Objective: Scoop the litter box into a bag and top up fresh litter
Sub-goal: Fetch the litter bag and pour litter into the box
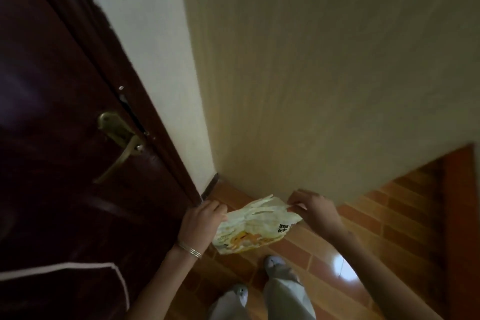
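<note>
Left hand (200, 223): fingers closed on the left edge of the litter bag (253, 226). Right hand (315, 209): fingertips pinched on the bag's upper right corner. Bag held in the air between both hands, lower centre of frame, above the brick-pattern floor (384, 218). Bangles (191, 249) on left wrist. Dark door (65, 138) fills left of frame, brass handle (119, 143) at mid-left.

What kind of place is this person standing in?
Probably a hallway corner inside a home: a dark wooden door with a brass lever handle, a papered wall, and a glossy orange-brown tiled floor.
</note>
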Action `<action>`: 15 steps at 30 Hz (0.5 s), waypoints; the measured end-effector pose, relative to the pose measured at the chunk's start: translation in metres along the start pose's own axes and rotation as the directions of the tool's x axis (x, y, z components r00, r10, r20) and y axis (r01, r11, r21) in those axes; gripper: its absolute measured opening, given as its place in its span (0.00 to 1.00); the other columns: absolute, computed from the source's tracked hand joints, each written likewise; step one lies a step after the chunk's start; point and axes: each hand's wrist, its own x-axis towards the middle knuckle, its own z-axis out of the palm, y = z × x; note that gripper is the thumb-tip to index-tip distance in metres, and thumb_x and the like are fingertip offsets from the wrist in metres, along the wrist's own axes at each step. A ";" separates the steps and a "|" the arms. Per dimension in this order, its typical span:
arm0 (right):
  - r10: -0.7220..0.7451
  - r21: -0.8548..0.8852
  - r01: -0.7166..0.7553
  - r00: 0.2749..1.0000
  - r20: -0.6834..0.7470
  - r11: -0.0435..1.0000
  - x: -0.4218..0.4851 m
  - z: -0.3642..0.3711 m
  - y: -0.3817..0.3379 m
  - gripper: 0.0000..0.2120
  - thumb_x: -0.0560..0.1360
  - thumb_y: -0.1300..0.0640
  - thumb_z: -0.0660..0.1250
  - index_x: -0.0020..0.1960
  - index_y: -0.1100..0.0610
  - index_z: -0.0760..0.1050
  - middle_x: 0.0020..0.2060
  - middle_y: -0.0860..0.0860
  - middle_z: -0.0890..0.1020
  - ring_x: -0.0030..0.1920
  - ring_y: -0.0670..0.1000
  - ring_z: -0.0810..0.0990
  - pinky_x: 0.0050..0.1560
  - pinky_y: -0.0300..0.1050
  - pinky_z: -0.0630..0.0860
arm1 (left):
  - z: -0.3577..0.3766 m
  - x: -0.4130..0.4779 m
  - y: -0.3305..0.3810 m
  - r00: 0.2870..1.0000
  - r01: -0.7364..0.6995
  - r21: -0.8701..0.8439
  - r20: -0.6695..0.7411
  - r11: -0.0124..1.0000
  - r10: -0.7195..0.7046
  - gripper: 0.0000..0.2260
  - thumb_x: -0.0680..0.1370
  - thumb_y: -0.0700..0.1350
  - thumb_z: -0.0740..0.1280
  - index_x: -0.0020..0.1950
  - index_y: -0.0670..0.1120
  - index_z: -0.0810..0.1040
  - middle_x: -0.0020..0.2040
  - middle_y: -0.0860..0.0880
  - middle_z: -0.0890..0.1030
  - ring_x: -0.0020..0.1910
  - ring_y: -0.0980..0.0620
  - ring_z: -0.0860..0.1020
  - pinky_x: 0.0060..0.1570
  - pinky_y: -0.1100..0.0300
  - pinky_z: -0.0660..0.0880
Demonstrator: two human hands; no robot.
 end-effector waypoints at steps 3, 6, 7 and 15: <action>0.025 -0.024 -0.029 0.990 -0.138 0.999 -0.041 -0.015 -0.002 0.06 0.71 0.53 0.71 0.45 0.53 0.77 0.43 0.46 0.80 0.43 0.51 0.79 0.37 0.46 0.74 | -0.013 0.008 0.013 0.985 -0.169 0.014 -0.026 0.986 0.169 0.15 0.59 0.47 0.81 0.31 0.47 0.75 0.28 0.53 0.74 0.27 0.54 0.74 0.20 0.66 0.67; -0.004 -0.084 -0.020 0.960 -0.280 0.996 -0.084 -0.022 -0.002 0.07 0.67 0.57 0.74 0.41 0.55 0.77 0.37 0.48 0.80 0.37 0.53 0.79 0.30 0.43 0.72 | -0.025 0.017 0.032 0.949 -0.311 0.043 -0.041 0.949 0.313 0.13 0.61 0.46 0.80 0.32 0.46 0.76 0.29 0.52 0.74 0.29 0.53 0.74 0.22 0.64 0.68; 0.005 -0.097 -0.037 0.949 -0.314 0.995 -0.098 -0.024 -0.001 0.08 0.66 0.58 0.75 0.40 0.55 0.76 0.36 0.48 0.79 0.36 0.53 0.79 0.30 0.42 0.72 | -0.027 0.020 0.040 0.934 -0.351 0.052 -0.042 0.935 0.354 0.13 0.61 0.46 0.80 0.33 0.46 0.76 0.30 0.51 0.74 0.30 0.52 0.75 0.23 0.63 0.70; 0.250 -0.047 -0.313 0.831 -0.496 0.948 -0.204 -0.027 0.024 0.08 0.68 0.59 0.74 0.41 0.57 0.75 0.36 0.49 0.78 0.35 0.52 0.77 0.33 0.46 0.73 | -0.035 0.045 0.131 0.771 -0.635 0.061 -0.023 0.770 0.637 0.12 0.62 0.43 0.79 0.34 0.45 0.76 0.32 0.50 0.75 0.31 0.51 0.74 0.25 0.64 0.66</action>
